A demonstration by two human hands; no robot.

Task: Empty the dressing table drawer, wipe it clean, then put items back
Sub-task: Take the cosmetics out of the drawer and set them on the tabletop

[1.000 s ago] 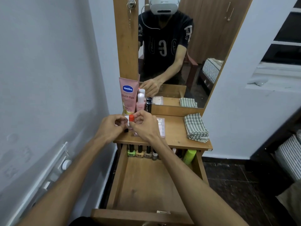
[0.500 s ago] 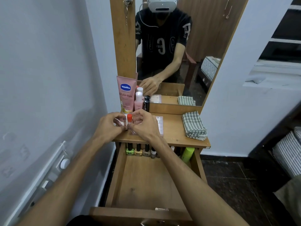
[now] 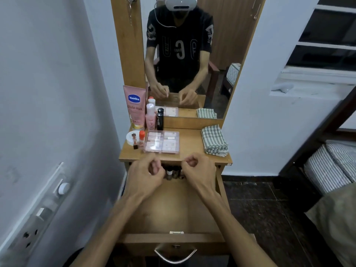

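The wooden drawer (image 3: 173, 237) is pulled out below the dressing table top (image 3: 190, 149). My left hand (image 3: 144, 176) and my right hand (image 3: 200, 170) hover over the drawer's back, fingers curled, holding nothing. Small bottles (image 3: 169, 173) stand at the drawer's back, partly hidden by my hands. On the top stand a small orange-capped bottle (image 3: 142, 138), a white jar (image 3: 132, 137), a pink Vaseline tube (image 3: 134, 106), a pink bottle (image 3: 150, 117), a black tube (image 3: 159, 119), a clear pink case (image 3: 162, 142) and a folded checked cloth (image 3: 213, 140).
A mirror (image 3: 185, 54) rises behind the table top. A white wall with a switch panel (image 3: 42, 205) runs close on the left. A striped mattress (image 3: 331, 166) and dark floor lie to the right. The drawer handle (image 3: 175, 253) is at the front.
Both hands have let go of the orange-capped bottle, which now stands on the table top, and have drawn back and down over the open drawer.
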